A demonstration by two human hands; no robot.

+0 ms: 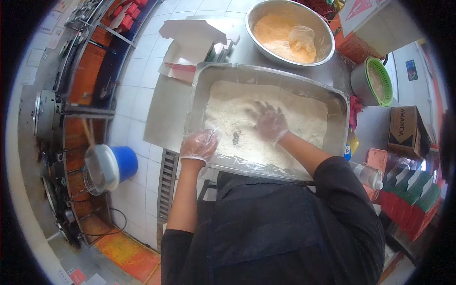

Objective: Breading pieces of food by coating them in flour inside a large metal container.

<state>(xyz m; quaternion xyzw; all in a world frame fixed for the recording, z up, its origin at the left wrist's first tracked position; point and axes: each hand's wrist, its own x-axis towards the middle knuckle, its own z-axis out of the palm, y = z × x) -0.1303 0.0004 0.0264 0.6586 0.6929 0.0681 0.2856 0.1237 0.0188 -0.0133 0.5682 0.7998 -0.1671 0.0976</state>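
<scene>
A deep rectangular metal pan (270, 72) lies before me, with a thick layer of pale flour-like powder (228, 103) in it. My right hand (270, 123), in a clear plastic glove, is over the middle of the powder with its fingers spread. It looks slightly blurred and holds nothing that I can see. At the pan's near left corner, my left hand (200, 143) is closed over the rim, also in a clear glove. Its fingertips are partly hidden by the glove's folds. White powder clings to the pan's near wall.
Beyond the pan stands a big metal bowl (250, 32) of orange mixture with a clear plastic glove (302, 39) in it. An open carton (192, 30) is at the far left. To the right are a pot with a green basket (386, 83) and a cardboard box (402, 130). A blue bucket (126, 163) stands left.
</scene>
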